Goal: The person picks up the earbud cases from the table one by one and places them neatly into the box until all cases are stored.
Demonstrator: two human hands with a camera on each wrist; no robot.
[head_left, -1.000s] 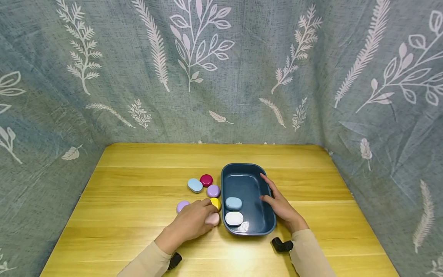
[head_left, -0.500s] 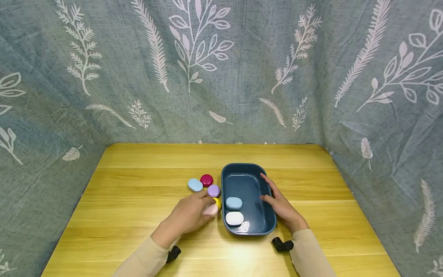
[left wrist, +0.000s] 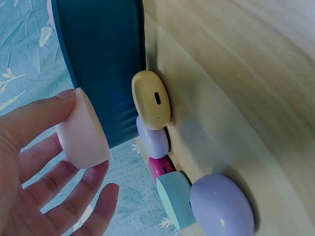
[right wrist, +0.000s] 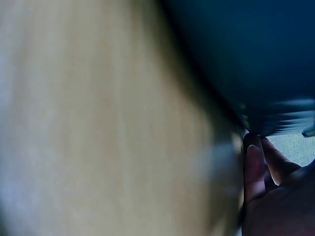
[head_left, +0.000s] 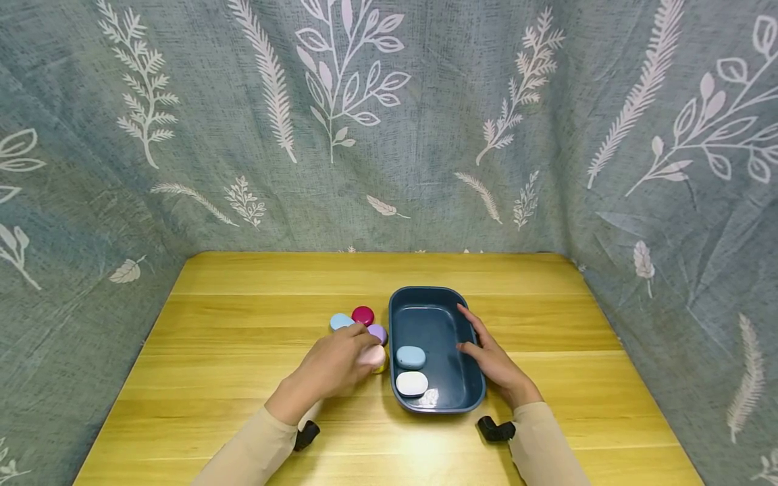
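Note:
My left hand [head_left: 340,361] pinches a pale pink case [head_left: 372,356] between thumb and fingers, lifted above the table just left of the dark blue tray [head_left: 464,398]. The left wrist view shows the pink case [left wrist: 83,130] in my fingertips beside the tray wall [left wrist: 98,54]. My right hand [head_left: 494,358] rests on the tray's right rim, thumb inside. In the tray lie a blue case [head_left: 410,357] and a white case [head_left: 412,383]. On the table by the tray sit yellow [left wrist: 151,100], lilac [left wrist: 152,141], magenta [head_left: 362,314], light blue [head_left: 338,320] and purple [left wrist: 222,205] cases.
The wooden table [head_left: 243,297] is walled on three sides by a grey leaf-print cloth [head_left: 389,121]. Black wrist-camera mounts [head_left: 495,428] sit near the front edge. The right wrist view is blurred, showing only tray wall [right wrist: 236,49], wood and fingers [right wrist: 256,167].
My left hand has lifted the pink case off the table and carried it away from me, hiding the purple case and most of the yellow one. The right hand stayed on the tray.

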